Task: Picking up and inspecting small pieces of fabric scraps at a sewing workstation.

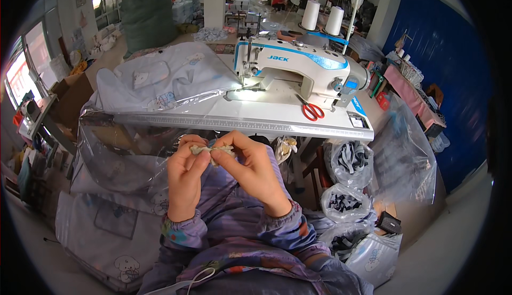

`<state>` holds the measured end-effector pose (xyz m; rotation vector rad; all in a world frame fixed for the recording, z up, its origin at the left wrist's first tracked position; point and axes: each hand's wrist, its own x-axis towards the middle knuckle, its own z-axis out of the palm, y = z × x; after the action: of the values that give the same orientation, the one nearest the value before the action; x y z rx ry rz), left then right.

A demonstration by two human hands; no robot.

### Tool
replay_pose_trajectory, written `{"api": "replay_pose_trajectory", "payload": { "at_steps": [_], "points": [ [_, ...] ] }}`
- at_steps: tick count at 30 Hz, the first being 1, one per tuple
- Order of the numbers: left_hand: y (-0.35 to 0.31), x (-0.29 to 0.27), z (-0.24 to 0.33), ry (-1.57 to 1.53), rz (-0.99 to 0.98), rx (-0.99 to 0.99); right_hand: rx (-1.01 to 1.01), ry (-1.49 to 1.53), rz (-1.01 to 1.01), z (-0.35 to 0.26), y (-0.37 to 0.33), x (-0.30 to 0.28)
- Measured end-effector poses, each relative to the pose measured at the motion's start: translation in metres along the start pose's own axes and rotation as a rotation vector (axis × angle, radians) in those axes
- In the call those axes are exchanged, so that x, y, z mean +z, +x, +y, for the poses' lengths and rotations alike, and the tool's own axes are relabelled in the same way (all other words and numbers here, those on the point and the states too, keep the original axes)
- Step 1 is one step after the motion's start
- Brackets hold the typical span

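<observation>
My left hand (183, 176) and my right hand (252, 168) meet above my lap, just off the front edge of the sewing table (256, 126). Between them they pinch a small, crumpled, cream-coloured piece (198, 149); its exact kind I cannot make out. Both thumbs and forefingers are closed on it, close together, and the fingers cover part of it. Beyond my hands stands a white and blue sewing machine (298, 60) with its lamp lit at the needle. Red-handled scissors (313, 112) lie on the tabletop to its right front.
Pale printed fabric with clear plastic (176, 76) covers the table's left side and hangs down beside my legs. Clear bags of dark and grey strips (349, 159) stand at my right. Two white thread cones (310, 15) rise behind the machine. A big green sack (148, 20) stands far left.
</observation>
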<state>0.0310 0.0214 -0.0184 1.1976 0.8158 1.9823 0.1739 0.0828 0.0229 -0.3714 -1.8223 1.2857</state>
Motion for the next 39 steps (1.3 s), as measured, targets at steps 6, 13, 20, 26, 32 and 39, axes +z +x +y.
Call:
{"api": "replay_pose_trajectory", "payload": {
  "at_steps": [6,13,20,26,32,39],
  "points": [
    [-0.001,0.008,0.003,-0.254,-0.033,-0.071,0.055,0.523,-0.020,0.012,0.000,0.011],
    [-0.004,0.011,0.005,-0.408,-0.035,-0.086,0.073,0.696,-0.035,0.015,-0.001,0.022],
    [-0.004,0.005,0.003,-0.421,-0.003,-0.104,0.088,0.670,-0.051,0.010,0.000,0.018],
    [-0.002,0.004,0.006,-0.251,0.027,-0.013,0.081,0.554,-0.033,0.014,0.000,0.012],
    [-0.001,0.004,0.007,-0.200,0.036,-0.051,0.108,0.510,0.038,0.013,0.000,0.005],
    [0.000,-0.001,0.003,-0.160,0.036,-0.034,0.083,0.477,0.039,0.014,-0.001,0.004]
  ]
}}
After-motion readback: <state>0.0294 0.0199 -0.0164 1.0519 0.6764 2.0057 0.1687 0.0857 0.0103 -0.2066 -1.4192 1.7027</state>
